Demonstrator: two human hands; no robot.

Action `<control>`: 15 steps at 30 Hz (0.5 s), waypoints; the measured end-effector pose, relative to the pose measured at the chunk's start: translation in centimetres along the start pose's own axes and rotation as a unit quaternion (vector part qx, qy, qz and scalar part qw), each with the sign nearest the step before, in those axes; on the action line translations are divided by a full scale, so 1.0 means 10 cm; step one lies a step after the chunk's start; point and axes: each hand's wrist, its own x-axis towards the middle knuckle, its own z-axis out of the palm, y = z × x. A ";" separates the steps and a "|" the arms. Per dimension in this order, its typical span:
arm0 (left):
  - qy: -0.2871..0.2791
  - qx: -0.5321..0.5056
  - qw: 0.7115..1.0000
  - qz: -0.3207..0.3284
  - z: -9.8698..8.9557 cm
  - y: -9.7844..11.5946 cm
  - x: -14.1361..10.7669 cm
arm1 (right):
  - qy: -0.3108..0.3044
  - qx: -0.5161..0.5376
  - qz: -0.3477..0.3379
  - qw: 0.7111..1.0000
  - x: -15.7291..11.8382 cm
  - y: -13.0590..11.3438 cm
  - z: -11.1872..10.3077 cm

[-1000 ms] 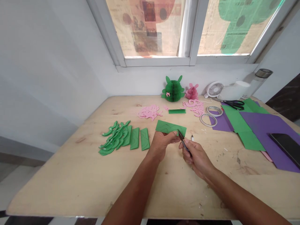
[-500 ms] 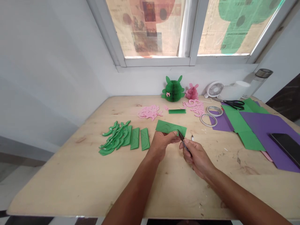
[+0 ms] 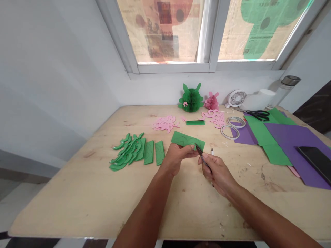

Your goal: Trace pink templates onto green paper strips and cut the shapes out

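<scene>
The wooden table (image 3: 77,193) is spreading to its near edge at six o'clock, its open wood running on toward eight. Purple card (image 3: 287,137) is lying toward three. Cut green pieces (image 3: 129,151) are lying at nine. The left hand (image 3: 173,158) is clamping the green strip (image 3: 179,138) mid-table; the right hand (image 3: 216,170) is gripping a dark tool (image 3: 199,150), its tip meeting the strip toward four.

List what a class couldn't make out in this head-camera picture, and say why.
All in the head view:
Dark slender tool: partly hidden by the right grip.
White, dark-tipped pen-like stick: lower part hidden behind that grip.
Green rectangular paper: lower edge partly hidden by the left grip.
Black rectangular phone: cut off at right edge.
</scene>
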 end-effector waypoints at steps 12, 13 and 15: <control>-0.021 0.016 1.000 -0.015 -0.08 0.04 0.01 | -0.007 -0.066 -0.022 0.998 0.03 0.00 -0.06; -0.026 0.018 0.999 -0.014 -0.09 0.04 0.01 | -0.008 -0.070 -0.022 0.997 0.02 -0.01 -0.06; -0.034 0.020 0.999 -0.011 -0.10 0.05 0.01 | -0.009 -0.075 -0.017 0.997 0.02 -0.02 -0.06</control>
